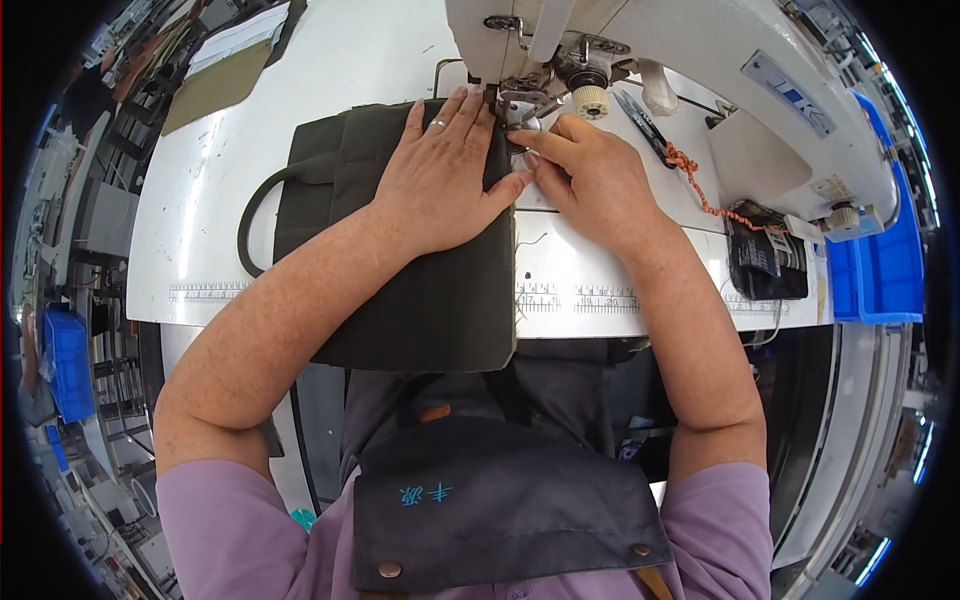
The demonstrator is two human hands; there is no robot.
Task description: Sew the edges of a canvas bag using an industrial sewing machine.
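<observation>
A dark olive fabric bag panel (440,300) lies on the white sewing table, its lower part hanging past the front edge. From its left side loops a strap handle (258,215). My left hand (440,170) rests flat on the panel, fingers spread, a ring on one finger. At the panel's right edge, close to the presser foot (518,105) of the sewing machine, is my right hand (590,175). Its fingers are curled, with index finger and thumb drawn together near the fabric edge. Whatever lies between them is hidden. The two thumbs nearly meet.
The white sewing machine (690,60) spans the upper right. Thread snips (645,128) with an orange cord (700,190) lie beside it, near a black pouch (765,255). A blue bin (880,265) stands at right. Olive pieces (215,90) lie at upper left.
</observation>
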